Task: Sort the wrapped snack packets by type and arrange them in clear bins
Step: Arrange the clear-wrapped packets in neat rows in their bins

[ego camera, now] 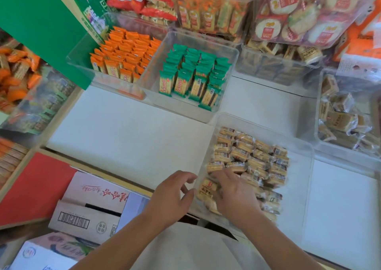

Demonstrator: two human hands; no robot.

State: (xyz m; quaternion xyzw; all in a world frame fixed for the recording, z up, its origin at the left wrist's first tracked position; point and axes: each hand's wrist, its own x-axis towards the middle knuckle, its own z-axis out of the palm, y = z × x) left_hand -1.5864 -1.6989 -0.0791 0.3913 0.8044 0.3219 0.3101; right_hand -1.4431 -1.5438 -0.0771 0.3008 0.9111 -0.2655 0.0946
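Head view: R hand [235, 197] fingers spread flat on packets [257, 158] in bin [299, 187]; loose packet [206, 189] just left, long axis front-back. L hand [169, 197] outside bin, fingers apart, empty.

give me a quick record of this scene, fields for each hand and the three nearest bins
left hand: loosely curled, holding nothing, beside near bin left wall
right hand: inside near bin, resting on tan packets
near bin: tan packets, rows at far end
middle bin: green packets standing upright
left bin: orange packets standing upright
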